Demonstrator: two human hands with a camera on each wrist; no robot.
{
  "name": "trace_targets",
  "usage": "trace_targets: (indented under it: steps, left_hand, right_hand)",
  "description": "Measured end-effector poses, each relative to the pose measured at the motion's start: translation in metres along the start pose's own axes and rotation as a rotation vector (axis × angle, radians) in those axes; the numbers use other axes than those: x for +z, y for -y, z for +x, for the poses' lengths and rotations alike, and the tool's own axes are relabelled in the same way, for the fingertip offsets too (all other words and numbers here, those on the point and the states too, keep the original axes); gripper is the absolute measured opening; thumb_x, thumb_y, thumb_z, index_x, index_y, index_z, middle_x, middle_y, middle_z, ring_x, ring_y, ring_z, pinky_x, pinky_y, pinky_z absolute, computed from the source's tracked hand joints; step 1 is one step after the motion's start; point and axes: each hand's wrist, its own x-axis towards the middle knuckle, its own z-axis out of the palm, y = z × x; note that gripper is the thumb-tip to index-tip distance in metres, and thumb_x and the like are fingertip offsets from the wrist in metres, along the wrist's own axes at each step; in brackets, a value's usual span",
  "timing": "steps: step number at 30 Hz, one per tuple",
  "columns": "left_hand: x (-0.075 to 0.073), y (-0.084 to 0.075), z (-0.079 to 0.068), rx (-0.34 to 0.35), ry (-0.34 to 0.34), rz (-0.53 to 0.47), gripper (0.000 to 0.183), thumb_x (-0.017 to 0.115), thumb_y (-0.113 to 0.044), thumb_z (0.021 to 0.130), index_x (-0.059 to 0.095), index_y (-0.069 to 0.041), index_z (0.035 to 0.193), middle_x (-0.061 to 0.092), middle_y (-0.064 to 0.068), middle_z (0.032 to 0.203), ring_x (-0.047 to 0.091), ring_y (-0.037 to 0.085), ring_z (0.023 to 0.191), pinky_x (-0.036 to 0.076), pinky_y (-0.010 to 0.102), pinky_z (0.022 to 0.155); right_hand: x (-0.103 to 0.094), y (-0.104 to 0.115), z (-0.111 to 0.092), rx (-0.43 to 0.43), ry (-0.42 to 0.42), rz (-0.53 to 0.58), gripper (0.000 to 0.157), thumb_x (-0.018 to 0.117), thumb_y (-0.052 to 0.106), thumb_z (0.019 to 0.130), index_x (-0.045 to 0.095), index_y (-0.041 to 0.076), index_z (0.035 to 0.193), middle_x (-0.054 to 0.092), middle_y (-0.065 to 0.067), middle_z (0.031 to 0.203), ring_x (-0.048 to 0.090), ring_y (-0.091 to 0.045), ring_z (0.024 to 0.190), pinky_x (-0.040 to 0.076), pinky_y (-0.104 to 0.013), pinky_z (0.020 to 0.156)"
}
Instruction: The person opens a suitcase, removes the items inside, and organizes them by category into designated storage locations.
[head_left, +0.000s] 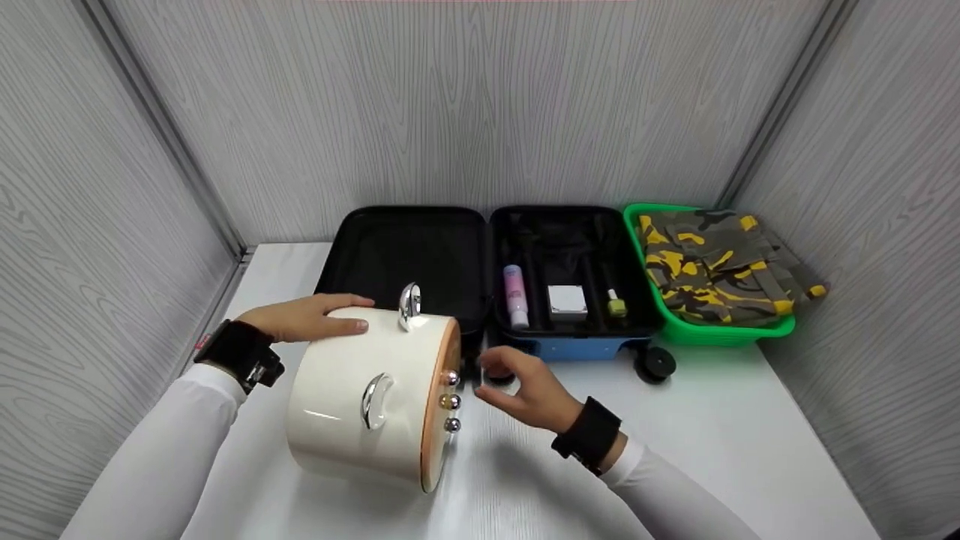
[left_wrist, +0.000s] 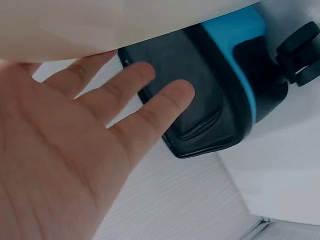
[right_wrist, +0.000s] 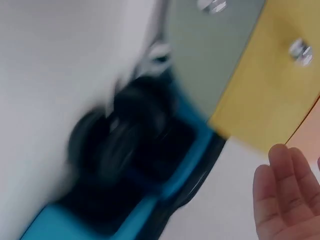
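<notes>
A cream, rounded storage box [head_left: 352, 397] with silver handles lies tilted on the table, its knobbed front turned to the right. In the right wrist view that front shows coloured drawer panels [right_wrist: 265, 85], green, yellow and orange. My left hand [head_left: 311, 318] rests at the box's upper left, fingers extended; in the left wrist view they reach past its edge. Just right of the silver knobs [head_left: 451, 401], my right hand [head_left: 536, 391] hovers apart from the box with loosely bent fingers and nothing in them. Behind the box stands an open blue suitcase [head_left: 577, 349] with a black inside.
The suitcase's right half holds a pink-and-blue bottle [head_left: 515, 296], a white square box [head_left: 568, 302] and a small yellow-green bottle [head_left: 616, 304]. At the right, a green basket [head_left: 712, 335] carries folded camouflage clothing [head_left: 712, 266]. Grey panels wall in the white table [head_left: 720, 435].
</notes>
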Motion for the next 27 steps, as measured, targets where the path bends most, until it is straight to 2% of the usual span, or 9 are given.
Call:
trace_targets:
  steps: [2,4,6,9,12,15,18,27]
  left_hand:
    - [0.003,0.005,0.006,0.004,-0.004,-0.06,0.066,0.062,-0.04,0.11,0.046,-0.005,0.163,0.056,0.022,0.159,0.059,0.034,0.14,0.05,0.051,0.118]
    - [0.005,0.01,0.012,0.016,-0.007,-0.138,0.062,0.062,-0.035,0.11,0.048,-0.002,0.161,0.059,0.025,0.155,0.067,0.027,0.126,0.058,0.041,0.107]
    - [0.007,0.015,0.017,0.04,-0.007,-0.222,0.059,0.061,-0.031,0.11,0.05,0.0,0.159,0.06,0.025,0.152,0.071,0.02,0.115,0.061,0.032,0.096]
    - [0.01,0.021,0.022,0.061,0.008,-0.389,0.056,0.061,-0.025,0.109,0.051,0.003,0.157,0.067,0.017,0.141,0.073,0.014,0.104,0.064,0.028,0.086]
    - [0.011,0.023,0.025,0.066,0.02,-0.47,0.055,0.062,-0.022,0.108,0.051,0.005,0.155,0.07,0.007,0.134,0.074,0.013,0.105,0.065,0.029,0.086]
    - [0.009,0.021,0.028,0.05,0.024,-0.485,0.057,0.064,-0.022,0.107,0.051,0.004,0.155,0.07,0.004,0.134,0.073,0.014,0.107,0.065,0.029,0.087]
    - [0.009,0.02,0.031,0.046,0.026,-0.49,0.057,0.064,-0.023,0.106,0.052,0.003,0.156,0.069,0.005,0.136,0.074,0.015,0.108,0.065,0.031,0.088]
    - [0.016,0.028,0.024,0.121,-0.008,-0.474,0.053,0.06,-0.02,0.109,0.05,0.007,0.153,0.069,-0.005,0.129,0.072,0.01,0.108,0.064,0.026,0.087]
  right_hand:
    - [0.006,0.008,0.006,-0.007,0.009,0.053,0.035,0.081,0.018,0.1,0.066,0.002,0.128,0.073,-0.016,0.118,0.073,-0.03,0.103,0.063,-0.039,0.092]
    - [0.012,0.015,0.012,-0.01,0.006,0.114,0.032,0.08,0.016,0.1,0.066,0.002,0.125,0.074,-0.014,0.117,0.074,-0.029,0.101,0.064,-0.039,0.091]
    - [0.018,0.019,0.018,-0.019,-0.005,0.177,0.029,0.08,0.012,0.1,0.066,0.001,0.123,0.074,-0.014,0.114,0.075,-0.028,0.097,0.065,-0.04,0.087]
    - [0.026,0.022,0.025,-0.042,-0.042,0.243,0.025,0.081,0.007,0.098,0.068,0.0,0.117,0.075,-0.015,0.108,0.075,-0.025,0.09,0.066,-0.043,0.08]
    - [0.032,0.025,0.028,-0.065,-0.092,0.264,0.021,0.083,0.003,0.095,0.07,-0.001,0.111,0.076,-0.016,0.102,0.075,-0.023,0.084,0.066,-0.038,0.074]
    - [0.032,0.026,0.028,-0.071,-0.128,0.276,0.017,0.083,0.002,0.094,0.072,-0.001,0.107,0.078,-0.015,0.099,0.076,-0.02,0.081,0.064,-0.03,0.071]
    - [0.029,0.026,0.026,-0.068,-0.139,0.292,0.016,0.083,-0.001,0.094,0.073,-0.001,0.106,0.079,-0.015,0.098,0.076,-0.018,0.081,0.064,-0.028,0.071]
    - [0.019,0.023,0.013,-0.078,-0.116,0.311,0.014,0.081,-0.003,0.094,0.073,0.0,0.105,0.078,-0.016,0.095,0.074,-0.016,0.078,0.065,-0.031,0.07]
